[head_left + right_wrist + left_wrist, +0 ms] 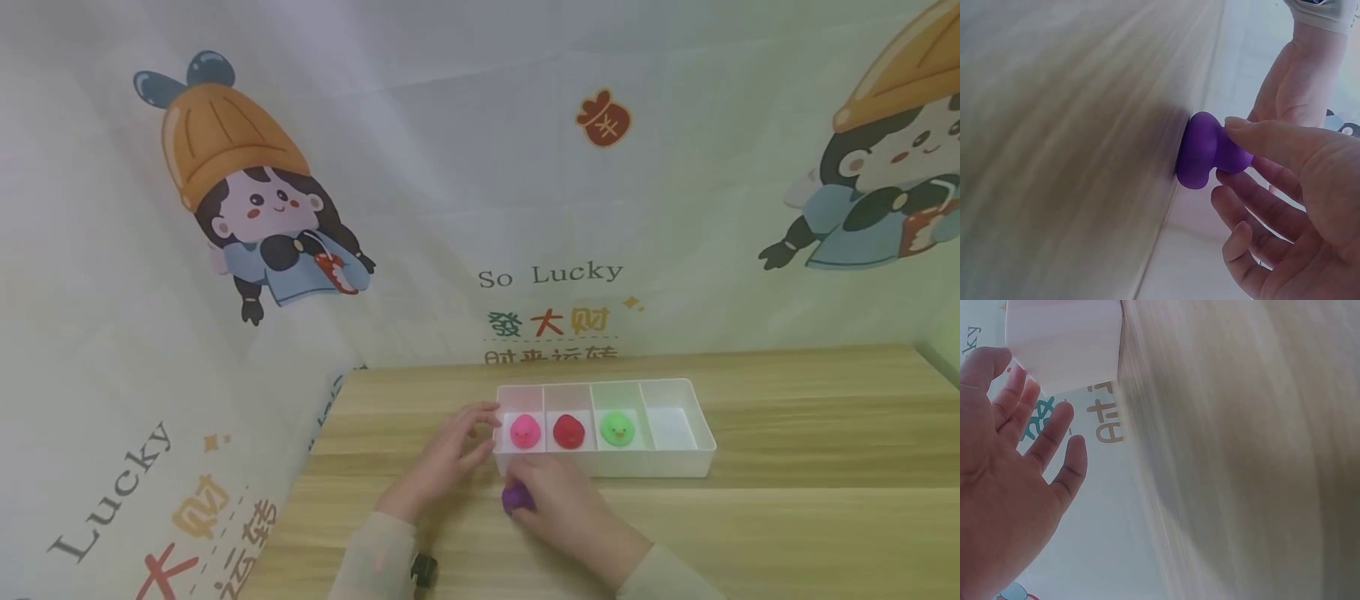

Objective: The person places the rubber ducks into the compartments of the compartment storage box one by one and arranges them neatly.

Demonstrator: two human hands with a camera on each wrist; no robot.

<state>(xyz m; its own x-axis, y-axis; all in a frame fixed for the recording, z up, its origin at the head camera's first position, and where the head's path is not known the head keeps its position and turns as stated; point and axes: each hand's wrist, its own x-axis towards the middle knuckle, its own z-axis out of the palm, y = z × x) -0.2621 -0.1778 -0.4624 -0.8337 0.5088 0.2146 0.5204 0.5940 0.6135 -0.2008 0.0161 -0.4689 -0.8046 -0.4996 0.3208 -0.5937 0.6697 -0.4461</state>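
Observation:
My right hand (566, 508) pinches a purple rubber duck (1197, 150) between thumb and fingers, in front of the white divided box (637, 464). In the right wrist view the duck's wide base is at the wooden tabletop, and its face is not visible. My left hand (442, 454) is at the box's left end with its fingers loosely spread. Its fingertips seem to touch the rim in the left wrist view. Inside the box sit a pink duck (525, 432), a red duck (568, 432) and a green duck (618, 429), each in its own compartment; the rightmost compartment holds nothing.
The wooden table (810, 433) extends to both sides of the box. Behind it hangs a pale printed cloth (450, 167), with another stretch along the left. A small black object (424, 570) is beside my left sleeve.

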